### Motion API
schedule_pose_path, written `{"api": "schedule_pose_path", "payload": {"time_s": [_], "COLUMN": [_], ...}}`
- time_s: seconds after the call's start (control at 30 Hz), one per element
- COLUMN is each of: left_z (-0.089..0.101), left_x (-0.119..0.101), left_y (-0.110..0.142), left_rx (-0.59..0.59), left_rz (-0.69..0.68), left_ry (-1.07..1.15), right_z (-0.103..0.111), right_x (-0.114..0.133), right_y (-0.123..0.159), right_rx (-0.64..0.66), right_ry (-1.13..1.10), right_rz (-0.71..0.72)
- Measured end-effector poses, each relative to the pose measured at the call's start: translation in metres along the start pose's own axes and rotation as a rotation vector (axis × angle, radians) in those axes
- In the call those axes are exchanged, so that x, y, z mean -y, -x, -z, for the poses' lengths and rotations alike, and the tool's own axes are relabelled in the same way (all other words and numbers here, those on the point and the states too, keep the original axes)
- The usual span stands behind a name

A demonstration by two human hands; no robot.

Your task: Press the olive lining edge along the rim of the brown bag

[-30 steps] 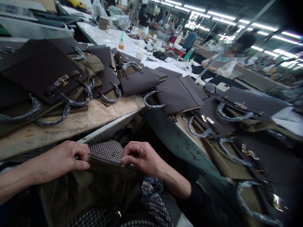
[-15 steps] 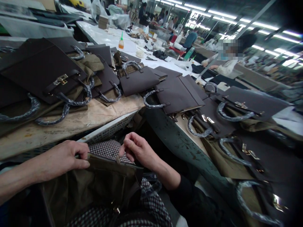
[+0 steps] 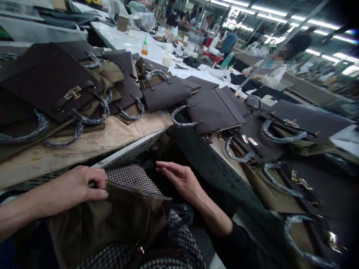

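On my lap, over checked cloth [image 3: 131,175], lies a handbag [image 3: 112,220] with its olive-brown lining showing. My left hand [image 3: 81,186] pinches the bag's upper edge at its left end, thumb inside and fingers over the rim. Past the right end of that edge, my right hand [image 3: 182,181] hovers with straightened fingers and holds nothing. A small tab stands up from the rim between the two hands. One plastic-wrapped handle [image 3: 182,216] of the bag shows at its right side, and a small metal fitting glints low on the front.
Dark brown handbags [image 3: 215,108] with plastic-wrapped handles crowd the worktables on both sides. A white perforated crate [image 3: 131,149] sits under the near table edge [image 3: 140,129]. Farther back are a small bottle [image 3: 144,48] with a green tip, scraps and a person [image 3: 276,67] at a table.
My right hand has let go of the small tab at the rim and moved right, its fingers straightening. My left hand keeps its pinch on the edge.
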State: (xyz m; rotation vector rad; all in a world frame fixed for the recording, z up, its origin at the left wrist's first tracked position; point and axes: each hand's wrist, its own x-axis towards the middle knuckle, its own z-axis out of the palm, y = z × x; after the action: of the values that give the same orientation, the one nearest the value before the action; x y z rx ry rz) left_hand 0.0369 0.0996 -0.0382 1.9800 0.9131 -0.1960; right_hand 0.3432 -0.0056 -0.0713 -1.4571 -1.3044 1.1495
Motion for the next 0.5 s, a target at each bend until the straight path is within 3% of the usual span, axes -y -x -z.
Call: {"api": "schedule_pose_path", "payload": {"time_s": [0.1, 0.17, 0.37, 0.5], "left_z": [0.001, 0.002, 0.010, 0.012], "left_x": [0.000, -0.002, -0.011, -0.010], "left_y": [0.003, 0.006, 0.008, 0.005], "left_rx": [0.017, 0.060, 0.201, 0.216], "left_rz": [-0.047, -0.056, -0.084, -0.169], "left_ry": [0.052, 0.097, 0.095, 0.044], "right_z": [0.001, 0.001, 0.005, 0.008], "right_x": [-0.007, -0.018, -0.052, -0.044], "right_y": [0.008, 0.009, 0.010, 0.013], "right_rx": [-0.064, -0.114, -0.198, -0.232], "right_ry": [-0.033, -0.041, 0.084, 0.045], "right_rz": [-0.189, -0.230, -0.101, -0.016]}}
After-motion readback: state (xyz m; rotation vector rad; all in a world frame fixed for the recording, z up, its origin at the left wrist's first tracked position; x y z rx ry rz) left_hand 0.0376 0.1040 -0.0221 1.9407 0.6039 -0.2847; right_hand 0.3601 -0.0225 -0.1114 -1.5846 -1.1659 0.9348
